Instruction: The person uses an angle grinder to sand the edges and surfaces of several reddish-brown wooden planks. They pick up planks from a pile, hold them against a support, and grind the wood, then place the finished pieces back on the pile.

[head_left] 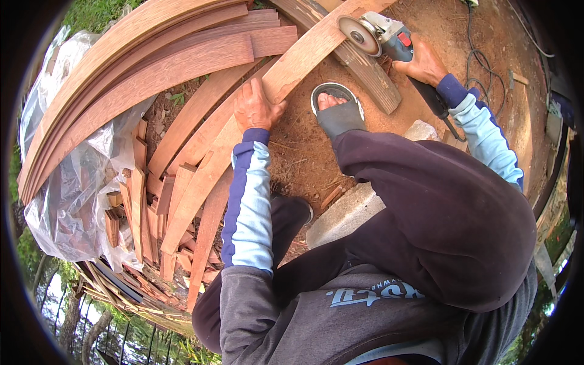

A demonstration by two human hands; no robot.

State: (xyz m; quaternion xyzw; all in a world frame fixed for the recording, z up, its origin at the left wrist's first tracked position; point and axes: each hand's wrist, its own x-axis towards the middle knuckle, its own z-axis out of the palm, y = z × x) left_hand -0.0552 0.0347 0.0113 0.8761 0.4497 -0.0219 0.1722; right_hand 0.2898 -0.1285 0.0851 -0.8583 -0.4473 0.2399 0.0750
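Note:
My right hand (426, 62) is closed around the body of an angle grinder (396, 41), whose cord trails down past my wrist. The grinder's round disc (359, 35) is at the edge of a long wooden plank (311, 53); whether it touches the wood I cannot tell. My left hand (258, 107) grips that plank lower down, fingers over its edge. A thick wooden beam (368, 73) lies under the plank's far part. Near the beam, my sandalled foot (338, 109) rests on the dirt.
Long reddish planks (176, 79) are stacked at the left, partly over clear plastic sheeting (79, 201). Wood offcuts (146, 213) lie in a heap below. A concrete block (347, 216) sits beneath my raised leg. Black cable (483, 61) loops over the ground at the right.

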